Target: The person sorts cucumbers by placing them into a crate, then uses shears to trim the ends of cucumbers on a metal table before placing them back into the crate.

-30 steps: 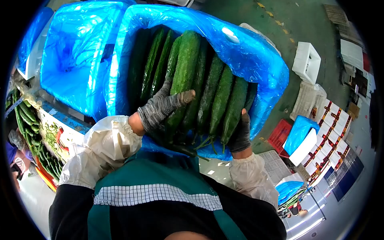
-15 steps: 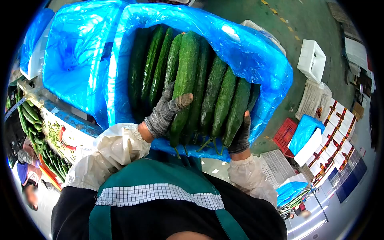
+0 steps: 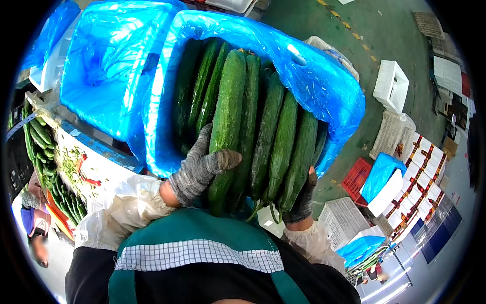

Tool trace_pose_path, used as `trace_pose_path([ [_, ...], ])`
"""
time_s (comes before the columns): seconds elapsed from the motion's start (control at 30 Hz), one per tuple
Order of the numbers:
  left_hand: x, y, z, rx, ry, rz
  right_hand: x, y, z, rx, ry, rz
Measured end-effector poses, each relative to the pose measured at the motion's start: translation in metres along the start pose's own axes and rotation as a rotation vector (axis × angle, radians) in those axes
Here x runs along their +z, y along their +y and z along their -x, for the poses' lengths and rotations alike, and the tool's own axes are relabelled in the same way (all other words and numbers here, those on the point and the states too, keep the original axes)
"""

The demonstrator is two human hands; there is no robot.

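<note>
Between my two gloved hands sits a row of several long green cucumbers (image 3: 274,137), lying side by side with their stem ends toward my body. My left hand (image 3: 202,164), in a grey knitted glove, presses the row from the left, its thumb over the nearest cucumber. From the right side my right hand (image 3: 304,200) closes on the outermost cucumber; most of its fingers are hidden below. The row rests partly over a container lined with blue plastic (image 3: 339,96). Further cucumbers (image 3: 203,83) lie deeper inside it, at the left.
Another container with a blue liner (image 3: 109,76) stands at the left. Beyond it, a work table (image 3: 96,169) holds scraps, a red-handled tool and smaller green vegetables (image 3: 40,137). On the right are a white box (image 3: 391,86), a red crate (image 3: 357,178) and a grey crate (image 3: 343,223).
Both hands and the row of cucumbers have shifted toward my body, and their stem ends now reach past the container's near rim. The cucumbers at the left inside stayed behind.
</note>
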State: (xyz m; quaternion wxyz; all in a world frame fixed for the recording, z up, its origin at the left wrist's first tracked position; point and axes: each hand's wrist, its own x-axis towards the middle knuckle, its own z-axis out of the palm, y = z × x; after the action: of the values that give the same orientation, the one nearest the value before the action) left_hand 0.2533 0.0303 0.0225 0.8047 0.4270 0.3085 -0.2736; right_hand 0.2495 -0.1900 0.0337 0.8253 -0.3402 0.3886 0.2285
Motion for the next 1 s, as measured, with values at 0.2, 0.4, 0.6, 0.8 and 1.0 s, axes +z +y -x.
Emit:
trace_pose_path([
  [0.2, -0.041, -0.010, -0.011, 0.553, -0.285, -1.058, 0.002, 0.019, -0.003, 0.068, 0.031, -0.084],
  [0.4, -0.016, 0.011, -0.020, -0.123, 0.026, -0.110, -0.013, 0.035, -0.014, 0.043, -0.040, -0.080],
  [0.6, -0.122, -0.092, -0.067, -0.046, -0.322, 0.126, -0.022, 0.039, -0.021, 0.015, 0.067, -0.034],
  [0.8, -0.089, -0.046, -0.066, -0.027, -0.297, -0.039, -0.013, 0.021, -0.035, -0.015, -0.007, -0.023],
  [1.0, -0.088, -0.065, -0.075, 0.088, -0.312, -0.141, -0.014, 0.021, -0.044, 0.026, -0.029, -0.010],
])
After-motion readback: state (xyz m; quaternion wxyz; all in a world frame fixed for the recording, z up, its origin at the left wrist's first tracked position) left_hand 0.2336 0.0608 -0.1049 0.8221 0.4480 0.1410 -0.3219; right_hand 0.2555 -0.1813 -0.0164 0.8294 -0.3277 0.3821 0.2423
